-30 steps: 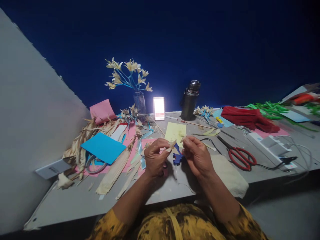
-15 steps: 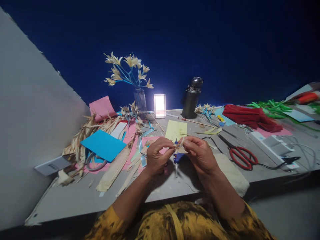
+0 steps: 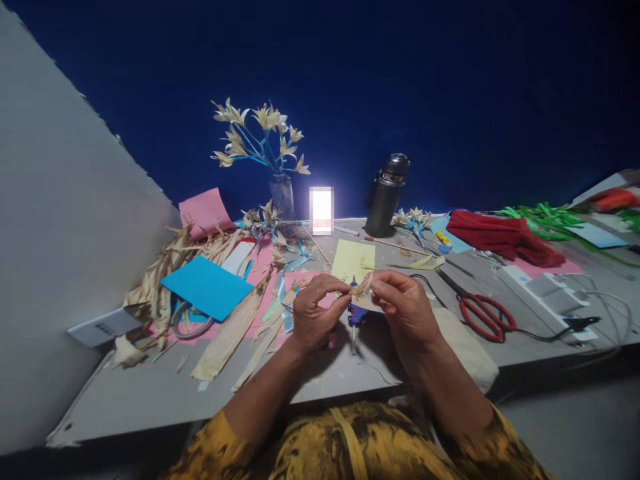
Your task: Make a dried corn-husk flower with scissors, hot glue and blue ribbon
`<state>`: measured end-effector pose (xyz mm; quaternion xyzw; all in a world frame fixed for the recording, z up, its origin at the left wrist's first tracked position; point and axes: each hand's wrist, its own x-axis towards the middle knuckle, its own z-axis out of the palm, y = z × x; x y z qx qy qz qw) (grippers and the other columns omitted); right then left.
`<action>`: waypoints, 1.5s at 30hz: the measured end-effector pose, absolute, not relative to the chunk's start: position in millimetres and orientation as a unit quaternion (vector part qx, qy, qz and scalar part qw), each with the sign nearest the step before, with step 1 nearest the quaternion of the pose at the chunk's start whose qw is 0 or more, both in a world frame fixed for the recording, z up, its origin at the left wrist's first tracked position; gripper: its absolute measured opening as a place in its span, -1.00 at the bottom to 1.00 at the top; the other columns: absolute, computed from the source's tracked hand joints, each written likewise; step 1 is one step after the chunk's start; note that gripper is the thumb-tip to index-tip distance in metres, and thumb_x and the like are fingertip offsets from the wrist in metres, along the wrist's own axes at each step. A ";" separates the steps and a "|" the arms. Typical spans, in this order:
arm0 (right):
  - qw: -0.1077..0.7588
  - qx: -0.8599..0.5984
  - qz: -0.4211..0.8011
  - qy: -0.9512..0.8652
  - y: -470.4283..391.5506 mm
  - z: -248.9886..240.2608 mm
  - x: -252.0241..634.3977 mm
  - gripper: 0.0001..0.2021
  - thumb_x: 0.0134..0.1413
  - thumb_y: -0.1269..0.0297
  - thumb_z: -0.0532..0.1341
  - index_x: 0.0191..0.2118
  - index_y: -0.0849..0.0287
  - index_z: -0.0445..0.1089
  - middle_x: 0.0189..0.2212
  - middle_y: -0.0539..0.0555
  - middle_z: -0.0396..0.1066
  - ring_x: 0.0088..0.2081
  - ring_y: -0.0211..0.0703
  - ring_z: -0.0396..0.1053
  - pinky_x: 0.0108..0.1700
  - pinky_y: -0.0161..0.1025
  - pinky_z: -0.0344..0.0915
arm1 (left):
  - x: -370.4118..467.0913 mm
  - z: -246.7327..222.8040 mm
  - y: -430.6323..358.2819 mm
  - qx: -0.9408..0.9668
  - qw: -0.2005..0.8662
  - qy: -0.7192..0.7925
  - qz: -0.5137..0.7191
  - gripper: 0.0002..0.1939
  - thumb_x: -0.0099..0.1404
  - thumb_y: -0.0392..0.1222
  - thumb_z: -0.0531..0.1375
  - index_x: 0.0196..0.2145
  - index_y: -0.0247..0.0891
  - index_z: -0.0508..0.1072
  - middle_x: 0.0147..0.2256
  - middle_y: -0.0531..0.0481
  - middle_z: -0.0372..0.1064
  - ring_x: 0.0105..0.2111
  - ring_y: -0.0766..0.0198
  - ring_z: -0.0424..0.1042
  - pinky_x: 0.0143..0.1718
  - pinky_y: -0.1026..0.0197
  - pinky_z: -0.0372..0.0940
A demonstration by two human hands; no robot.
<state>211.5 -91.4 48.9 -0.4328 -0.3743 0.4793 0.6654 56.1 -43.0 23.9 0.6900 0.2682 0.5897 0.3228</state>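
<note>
Between my two hands is a small, pale flower of dried husk (image 3: 361,289). The thumb and fingertips of my left hand (image 3: 320,310) pinch its base from the left. From the right, the fingers of my right hand (image 3: 404,303) close on a pale petal at its upper side. A blue glue gun (image 3: 356,315) lies on the table just beneath and behind the hands, its nozzle pointing away from me. Strips of dried husk (image 3: 235,333) lie left of my left hand. The fingertips partly cover the flower, so its exact shape is unclear.
A vase of husk flowers (image 3: 283,197) and a dark flask (image 3: 385,200) stand at the back. Red-handled scissors (image 3: 485,317), a white power strip (image 3: 543,300) and a red cloth (image 3: 500,233) lie right. A blue paper sheet (image 3: 207,288) lies left; yellow paper (image 3: 353,257) lies beyond my hands.
My right hand has moved slightly to the right, and more of the husk flower shows between the fingertips. My left hand stays nearly in place.
</note>
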 end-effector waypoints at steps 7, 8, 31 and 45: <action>0.684 -0.414 0.421 -0.428 -90.4 41.7 219.1 -0.95 0.04 0.28 0.40 -0.41 0.08 0.58 -0.39 0.00 0.47 -0.32 -0.20 0.36 -0.23 -0.27 0.27 | 56.2 21.2 -44.1 0.682 0.348 0.280 0.579 -0.93 0.24 -0.16 0.34 -0.32 -0.17 0.60 -0.38 -0.06 0.54 -0.36 0.16 0.56 -0.36 0.13 0.48; 0.688 -0.409 0.408 -0.439 -90.2 40.7 220.2 -0.95 0.06 0.29 0.39 -0.40 0.08 0.58 -0.37 0.00 0.48 -0.29 -0.18 0.37 -0.19 -0.26 0.28 | 56.3 20.6 -44.3 0.681 0.349 0.280 0.579 -0.93 0.24 -0.16 0.34 -0.31 -0.17 0.60 -0.38 -0.06 0.54 -0.36 0.15 0.56 -0.36 0.13 0.48; 0.729 -0.434 0.358 -0.389 -88.0 47.8 221.1 -0.92 -0.05 0.25 0.44 -0.44 0.09 0.58 -0.33 0.03 0.50 -0.36 -0.23 0.35 -0.33 -0.27 0.27 | 58.0 18.0 -43.8 0.600 0.502 0.329 0.529 -0.87 0.21 -0.12 0.35 -0.40 -0.23 0.61 -0.44 -0.04 0.53 -0.64 0.32 0.40 -0.74 0.30 0.25; 0.725 -0.433 0.480 -0.238 -89.0 49.6 182.3 -0.73 -0.23 0.15 0.51 -0.45 0.19 0.51 -0.52 -0.02 0.47 -0.58 -0.40 0.18 -0.57 -0.42 0.12 | 63.0 16.7 -39.1 0.580 0.414 0.302 0.633 -0.91 0.15 -0.30 0.38 -0.47 -0.22 0.56 -0.44 0.02 0.50 -0.38 0.28 0.49 -0.31 0.22 0.41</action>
